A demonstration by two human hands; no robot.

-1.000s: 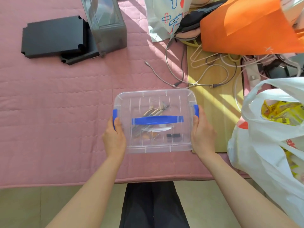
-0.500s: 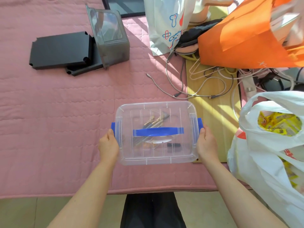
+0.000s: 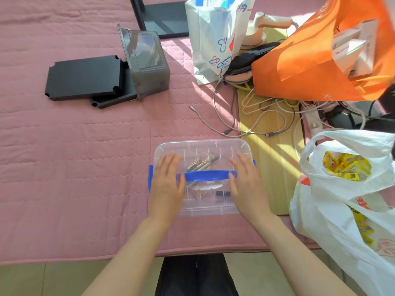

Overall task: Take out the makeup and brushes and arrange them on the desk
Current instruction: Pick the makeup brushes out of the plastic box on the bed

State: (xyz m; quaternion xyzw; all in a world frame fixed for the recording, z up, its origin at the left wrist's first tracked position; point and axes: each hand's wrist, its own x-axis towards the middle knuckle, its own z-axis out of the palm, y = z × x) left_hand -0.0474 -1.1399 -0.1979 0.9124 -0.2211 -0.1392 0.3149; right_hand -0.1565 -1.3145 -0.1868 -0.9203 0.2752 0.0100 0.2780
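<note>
With the lid not yet off, the clear storage box sits near the front edge of the tabletop, resting on the pink quilted cover, and both hands lie flat across its top. The left hand covers the left end and the right hand the right end, one at each end of the blue carry handle. The grip of both is released: fingers straight, palms down, clasping nothing. It looks like a steadying press, pinning the box so it won't skate on the cloth while the lid gets worked loose. The blue side latches peek out by each hand, and I can't tell whether they are undone. Through the plastic you can see the prize: a cluster of makeup brushes lying diagonally under the handle, plus a small dark item towards the near wall, all shut inside. My read is that the lid comes first, and lifting evenly from both ends should keep the box from tipping. Laying-out room is open pink cover to the left; loose cables and a white plastic bag crowd the right side.
</note>
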